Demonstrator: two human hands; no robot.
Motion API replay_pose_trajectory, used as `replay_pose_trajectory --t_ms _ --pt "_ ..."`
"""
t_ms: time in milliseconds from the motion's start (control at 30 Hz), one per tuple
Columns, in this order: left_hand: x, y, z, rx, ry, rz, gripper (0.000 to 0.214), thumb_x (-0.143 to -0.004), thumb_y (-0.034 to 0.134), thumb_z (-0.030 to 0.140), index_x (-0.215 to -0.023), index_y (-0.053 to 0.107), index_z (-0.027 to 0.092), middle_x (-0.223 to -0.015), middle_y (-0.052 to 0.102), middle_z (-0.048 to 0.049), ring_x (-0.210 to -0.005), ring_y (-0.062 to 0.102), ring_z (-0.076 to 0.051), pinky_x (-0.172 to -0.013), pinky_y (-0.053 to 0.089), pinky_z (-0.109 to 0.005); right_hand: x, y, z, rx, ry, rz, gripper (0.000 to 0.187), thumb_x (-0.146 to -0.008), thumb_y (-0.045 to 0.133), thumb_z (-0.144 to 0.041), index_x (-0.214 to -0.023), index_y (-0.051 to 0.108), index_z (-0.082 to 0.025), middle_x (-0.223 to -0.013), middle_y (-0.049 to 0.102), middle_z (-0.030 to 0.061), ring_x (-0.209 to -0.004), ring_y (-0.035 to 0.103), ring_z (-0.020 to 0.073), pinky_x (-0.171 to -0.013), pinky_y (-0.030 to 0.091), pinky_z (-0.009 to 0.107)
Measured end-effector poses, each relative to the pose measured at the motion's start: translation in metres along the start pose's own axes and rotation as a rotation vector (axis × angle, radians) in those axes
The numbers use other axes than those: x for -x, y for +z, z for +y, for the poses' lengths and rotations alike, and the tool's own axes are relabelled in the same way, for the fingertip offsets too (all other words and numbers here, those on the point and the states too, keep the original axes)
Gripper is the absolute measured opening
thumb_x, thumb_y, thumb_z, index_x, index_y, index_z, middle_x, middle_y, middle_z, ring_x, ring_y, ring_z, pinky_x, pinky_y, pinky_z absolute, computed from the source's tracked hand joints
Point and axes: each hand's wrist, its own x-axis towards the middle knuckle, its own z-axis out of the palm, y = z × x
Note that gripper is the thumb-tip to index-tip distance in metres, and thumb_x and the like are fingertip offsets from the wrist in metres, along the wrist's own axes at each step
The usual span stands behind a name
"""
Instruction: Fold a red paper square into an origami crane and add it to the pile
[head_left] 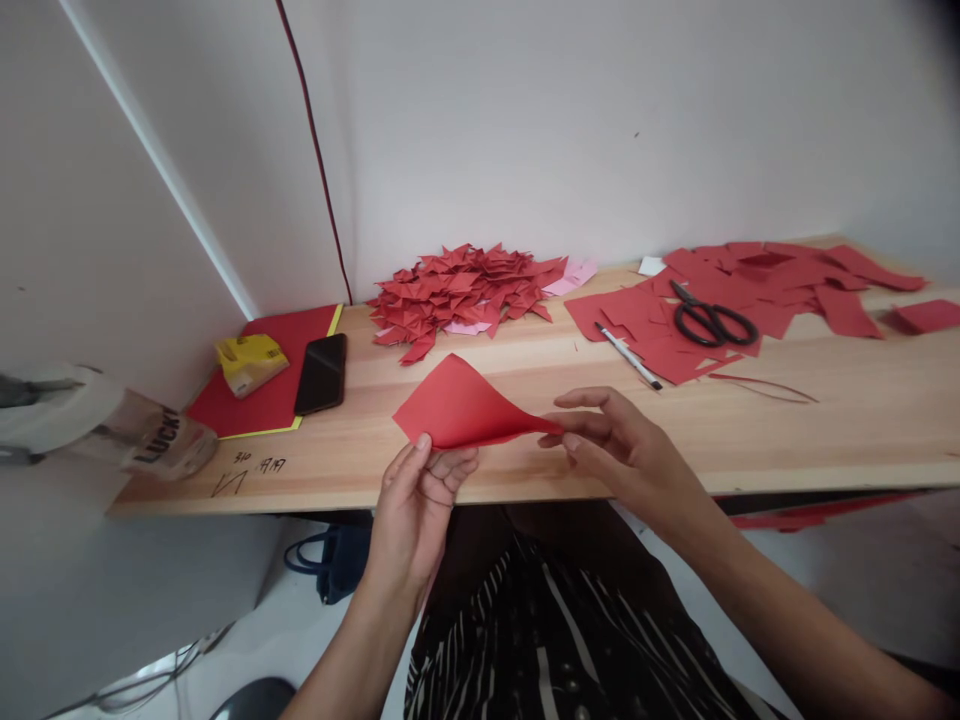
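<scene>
A red paper sheet [461,408], folded over into a rough triangle, hovers above the near edge of the wooden table [825,420]. My left hand [416,495] pinches its lower left corner, thumb on top and fingers curled underneath. My right hand [619,445] pinches the sheet's pointed right tip between thumb and fingertips. Behind the sheet lies a heap of folded red paper pieces [465,290] with a few pink ones.
Black scissors [712,320] and a pen [628,356] rest on cut red paper scraps [780,285] at the right. At the left, a black phone [322,373] and a yellow packet [249,362] lie on red and yellow sheets [259,405]. A white wall stands close behind.
</scene>
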Motion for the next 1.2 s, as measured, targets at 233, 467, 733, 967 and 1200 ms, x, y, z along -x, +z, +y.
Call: replay_pose_trajectory --t_ms 233,467,733,967,1200 --pt "0.000 0.000 -0.003 0.021 -0.028 -0.009 0.011 -0.079 0.071 0.023 -0.081 0.066 0.013 -0.075 0.075 -0.0056 -0.074 0.073 -0.018 -0.078 0.059 -0.031 0.005 0.001 0.007 0.191 -0.057 0.081 0.020 -0.086 0.064 -0.037 -0.100 0.059 -0.024 -0.099 0.070 0.0048 -0.092 0.069 0.0203 -0.081 0.053 0.033" --pt "-0.001 -0.006 0.002 -0.243 0.103 -0.016 0.020 -0.084 0.067 0.031 -0.096 0.064 0.015 -0.086 0.072 -0.0059 -0.080 0.070 -0.016 -0.076 0.056 -0.028 -0.003 0.000 0.003 0.419 -0.081 0.112 0.010 -0.089 0.058 -0.029 -0.087 0.064 -0.021 -0.081 0.070 0.0018 -0.073 0.064 0.0159 -0.069 0.048 0.028" --pt "-0.009 0.000 0.009 -1.370 0.955 -0.331 0.045 -0.077 0.074 0.024 -0.120 0.060 0.025 -0.118 0.061 -0.0076 -0.113 0.053 -0.024 -0.100 0.040 -0.039 -0.018 -0.015 0.016 0.674 -0.153 0.031 0.010 -0.087 0.058 -0.028 -0.085 0.066 -0.023 -0.082 0.072 0.0020 -0.073 0.066 0.0188 -0.070 0.050 0.032" --pt "-0.038 0.019 -0.008 -1.435 0.733 -0.420 0.066 -0.076 0.076 0.031 -0.135 0.047 0.024 -0.132 0.052 -0.0128 -0.118 0.050 -0.028 -0.098 0.042 -0.043 -0.022 -0.022 0.022 0.833 -0.305 -0.011 0.013 -0.091 0.053 -0.022 -0.083 0.064 -0.022 -0.093 0.068 0.0057 -0.091 0.062 0.0206 -0.080 0.050 0.034" --pt "-0.042 0.007 -0.011 -1.402 0.525 -0.490 0.064 -0.078 0.071 0.019 -0.137 0.047 0.026 -0.106 0.063 -0.0057 -0.094 0.058 -0.022 -0.087 0.045 -0.037 -0.019 -0.025 0.026 0.923 -0.319 -0.015 0.014 -0.092 0.054 -0.022 -0.086 0.066 -0.023 -0.089 0.067 0.0046 -0.086 0.062 0.0193 -0.076 0.049 0.033"
